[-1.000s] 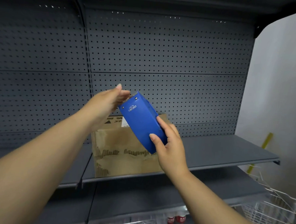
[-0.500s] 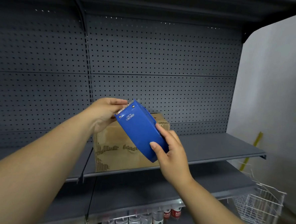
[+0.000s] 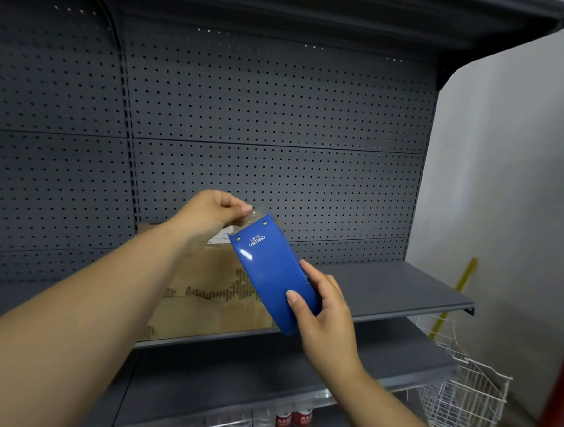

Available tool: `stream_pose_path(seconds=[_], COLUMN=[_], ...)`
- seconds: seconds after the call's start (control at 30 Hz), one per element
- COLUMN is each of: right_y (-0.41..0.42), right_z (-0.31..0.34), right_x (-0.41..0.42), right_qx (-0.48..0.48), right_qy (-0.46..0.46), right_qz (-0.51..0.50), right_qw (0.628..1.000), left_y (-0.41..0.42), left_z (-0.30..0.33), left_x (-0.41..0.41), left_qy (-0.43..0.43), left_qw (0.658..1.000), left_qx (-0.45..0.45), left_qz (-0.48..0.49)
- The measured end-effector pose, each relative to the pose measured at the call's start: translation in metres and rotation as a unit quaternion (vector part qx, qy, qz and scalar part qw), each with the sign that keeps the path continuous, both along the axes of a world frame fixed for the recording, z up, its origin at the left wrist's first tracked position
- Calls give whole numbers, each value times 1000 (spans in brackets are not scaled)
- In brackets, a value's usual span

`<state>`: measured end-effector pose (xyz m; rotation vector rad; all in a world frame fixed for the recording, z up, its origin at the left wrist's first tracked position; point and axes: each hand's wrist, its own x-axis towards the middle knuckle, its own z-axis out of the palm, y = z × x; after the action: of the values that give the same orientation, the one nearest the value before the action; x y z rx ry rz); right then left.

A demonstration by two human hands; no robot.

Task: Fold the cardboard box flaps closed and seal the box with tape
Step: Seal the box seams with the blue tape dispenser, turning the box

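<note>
Two hands up at shelf height, both busy with dispenser (image 3: pixel 272 275). Right hand (image 3: pixel 326 310) wrapped round lower end of blue dispenser, thumb on its face, grip closed on it. Left hand (image 3: pixel 208 213) pinching clear tape end (image 3: pixel 254 215) at dispenser's upper mouth between thumb and fingertips. Box (image 3: pixel 203 291) sitting on shelf (image 3: pixel 401 290) behind and below dispenser, partly hidden by left forearm; white label on its top; flaps apparently down, seam itself not visible. Dispenser held in air, apart from box. Wire basket (image 3: pixel 460 402) lower right; bottles (image 3: pixel 281 421) on bottom shelf. Judged step: drawing out tape before first strip; no tape seen on box. Risks: thin film slipping from left pinch and snapping back onto roll, from weak hold on a short tab. Tape folding onto itself or onto fingers if pulled slack or twisted. Strip laid off-centre of seam, since seam sits out of clear sight behind arm. Flaps lifting under strip if not pressed flat. Serrated edge near left fingertips likely; a careless pull could nick skin.
</note>
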<state>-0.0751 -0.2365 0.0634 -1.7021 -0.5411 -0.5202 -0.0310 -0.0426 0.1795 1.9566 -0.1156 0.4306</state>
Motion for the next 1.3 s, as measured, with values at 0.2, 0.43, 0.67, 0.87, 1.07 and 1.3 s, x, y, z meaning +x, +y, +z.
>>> stream_pose_path(seconds=[0.2,0.43,0.67,0.87,1.07,1.3], right_y=[-16,-5,16,26,31,32], right_z=[-11,-19,-7,-14,-15,-14], right_x=[16,32,45,59,73,83], right_qx=[-1,19,-7,5,40,40], right_qy=[18,105,215,268,296,294], right_qz=[-7,-10,-61,-21,-8,-22], right_qw=[1000,994,975,963,954,955], left_y=[-17,-29,-36,-32,-26,-26], left_z=[-5,-13,-20,-28,-35,-37], left_x=[18,41,66,87,107,123], left_qy=[42,18,17,27,50,54], left_qw=[998,993,971,954,947,947], left_qx=[36,105,235,296,314,314], left_qz=[6,42,41,43,39,33])
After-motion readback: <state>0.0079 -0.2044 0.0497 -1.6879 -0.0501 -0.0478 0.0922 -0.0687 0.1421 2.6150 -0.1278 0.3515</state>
